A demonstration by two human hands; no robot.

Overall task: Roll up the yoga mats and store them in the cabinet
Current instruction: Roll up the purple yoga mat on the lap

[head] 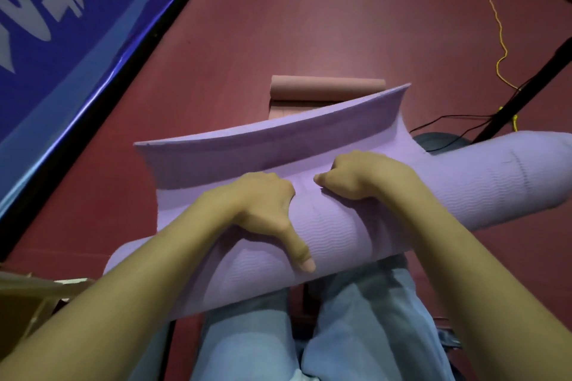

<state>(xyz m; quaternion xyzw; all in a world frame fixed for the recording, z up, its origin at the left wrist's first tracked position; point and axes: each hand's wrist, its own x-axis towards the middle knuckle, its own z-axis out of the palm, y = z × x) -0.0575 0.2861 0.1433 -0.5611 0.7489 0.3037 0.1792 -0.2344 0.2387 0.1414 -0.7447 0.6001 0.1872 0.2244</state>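
A purple yoga mat [334, 235] lies rolled across my lap, with its loose end standing up as a curved flap on the far side. My left hand [266, 207] grips the top of the roll, fingers curled over it and thumb stretched down the near side. My right hand [362, 175] grips the roll beside it, fingers tucked where the flap meets the roll. Beyond the purple mat, a pink yoga mat [328, 88] lies partly rolled on the red floor. No cabinet is in view.
A blue banner [62, 40] with white lettering runs along the left. A cardboard box [28, 297] sits at lower left. A yellow cord [498, 28], black cables and a black stand [526, 93] lie at right. My legs in blue jeans [365, 328] are under the roll.
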